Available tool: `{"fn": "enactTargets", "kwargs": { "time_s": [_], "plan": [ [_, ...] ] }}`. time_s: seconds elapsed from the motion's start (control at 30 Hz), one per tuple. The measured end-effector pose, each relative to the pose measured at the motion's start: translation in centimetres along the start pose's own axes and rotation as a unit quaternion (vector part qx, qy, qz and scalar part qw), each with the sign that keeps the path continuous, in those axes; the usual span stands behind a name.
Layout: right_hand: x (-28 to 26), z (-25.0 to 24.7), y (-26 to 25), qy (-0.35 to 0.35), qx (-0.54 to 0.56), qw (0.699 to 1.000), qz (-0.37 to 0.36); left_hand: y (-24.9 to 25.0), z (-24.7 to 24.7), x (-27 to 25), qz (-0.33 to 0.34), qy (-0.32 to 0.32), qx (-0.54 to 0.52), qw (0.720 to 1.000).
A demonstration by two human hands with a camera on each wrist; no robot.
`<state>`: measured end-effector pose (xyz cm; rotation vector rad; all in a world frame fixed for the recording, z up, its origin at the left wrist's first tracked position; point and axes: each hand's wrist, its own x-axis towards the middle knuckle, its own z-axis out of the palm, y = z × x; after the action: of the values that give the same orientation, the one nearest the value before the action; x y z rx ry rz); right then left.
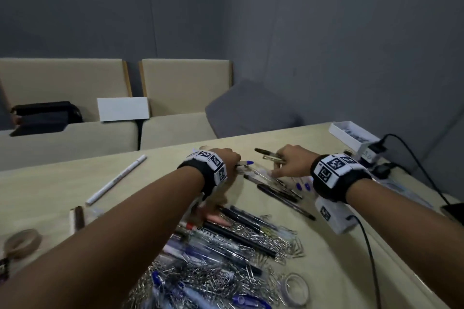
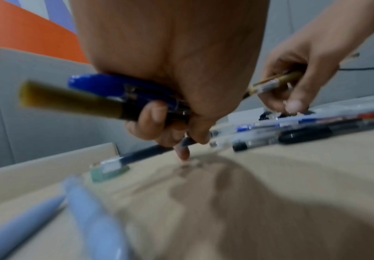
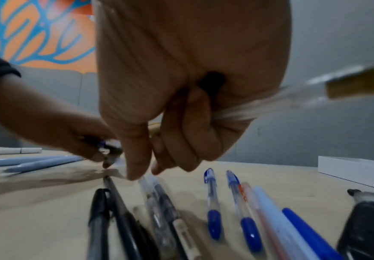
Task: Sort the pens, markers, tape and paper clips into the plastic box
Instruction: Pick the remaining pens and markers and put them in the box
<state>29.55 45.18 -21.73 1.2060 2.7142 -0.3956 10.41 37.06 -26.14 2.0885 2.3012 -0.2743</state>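
Both the left hand (image 1: 227, 158) and right hand (image 1: 292, 162) clamp fingers on perhaps 2 pens each; light, stiff, slippery barrels, best gripped mid-shaft.

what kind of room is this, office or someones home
Probably an office lounge or meeting corner, though it's hard to be sure. A light wooden table strewn with pens and paper clips stands before beige cushioned bench seating against plain grey walls, with a charger cable plugged in nearby.

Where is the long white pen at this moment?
In the head view the white pen lies alone on the table, left of the left hand, apart from the pile.
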Motion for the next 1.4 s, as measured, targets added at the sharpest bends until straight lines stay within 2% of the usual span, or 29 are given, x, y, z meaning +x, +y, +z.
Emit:
{"fn": "enactTargets", "kwargs": {
  "time_s": [0.07, 0.17, 0.27, 0.37, 0.57, 0.7, 0.8, 0.97, 1.2, 1.4],
  "plan": [
    [0.0, 0.8, 0.7, -0.009, -0.006, 1.0, 0.015, 0.0, -0.5, 0.3, 0.015, 0.013, 0.006, 1.0],
    [0.1, 0.9, 1.8, 0.024, -0.013, 0.998, 0.049, 0.1, -2.2, 0.3, 0.016, 0.055, -0.015, 0.998],
    [0.3, 0.8, 3.1, 0.039, -0.004, 0.996, 0.08, 2.0, -3.7, -0.2, 0.061, 0.043, -0.035, 0.997],
    [0.1, 1.1, 3.3, 0.029, 0.016, 0.995, 0.091, 4.5, -3.6, -0.4, 0.102, 0.038, 0.01, 0.994],
    [-0.4, 2.5, 2.5, 0.019, -0.035, 0.997, 0.059, 6.3, -2.1, -0.3, 0.101, 0.009, -0.013, 0.995],
    [-1.0, 2.8, 2.1, 0.015, -0.076, 0.996, 0.038, 6.2, -2.9, -0.5, 0.12, -0.015, 0.016, 0.992],
    [-1.3, 2.3, 2.2, 0.02, -0.067, 0.997, 0.038, 5.2, -3.8, -0.7, 0.14, -0.013, 0.027, 0.99],
    [-1.5, 0.3, 3.9, 0.043, 0.017, 0.998, 0.041, 3.4, -4.8, -1.4, 0.136, 0.02, 0.033, 0.99],
    [-1.2, 2.4, 3.7, 0.043, 0.005, 0.999, 0.028, 4.2, -4.2, -1.2, 0.102, -0.024, -0.011, 0.994],
    [-1.3, 3.4, 3.4, 0.013, -0.043, 0.999, 0.023, 6.1, -2.4, -1.0, 0.127, -0.045, -0.035, 0.99]
  ]
}}
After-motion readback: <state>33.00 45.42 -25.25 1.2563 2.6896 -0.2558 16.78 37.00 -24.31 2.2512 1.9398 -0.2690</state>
